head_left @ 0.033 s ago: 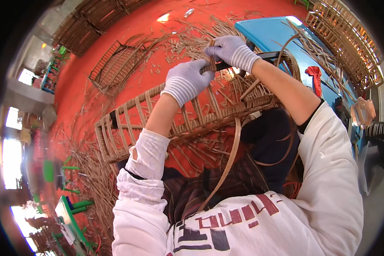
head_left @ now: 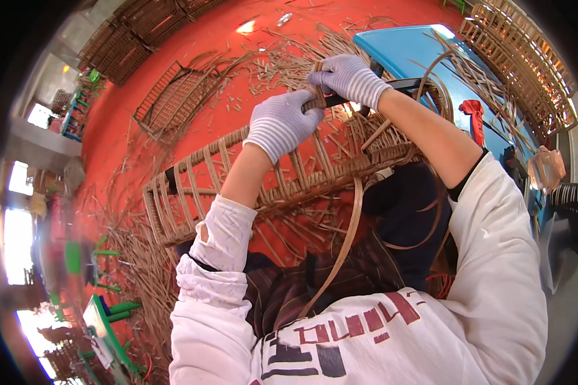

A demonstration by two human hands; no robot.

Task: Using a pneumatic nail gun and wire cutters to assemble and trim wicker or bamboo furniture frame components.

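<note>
Across my lap lies a long woven basket frame, with brown strips wound round its rails and uprights. My left hand, in a striped white and lilac glove, is closed round the far rail. Just right of it, my right hand, gloved alike, pinches a brown flat strip at that same rail. The fingertips of both hands are partly hidden. Bare dark frame shows along the rail beside the right hand. A long loose strip hangs from the near rail down over my lap.
A blue table at the right bears loose strips and a red cloth-like item. An open basket frame lies on the red floor among scattered strips. Baskets are stacked far left, more far right. A green-edged stool stands lower left.
</note>
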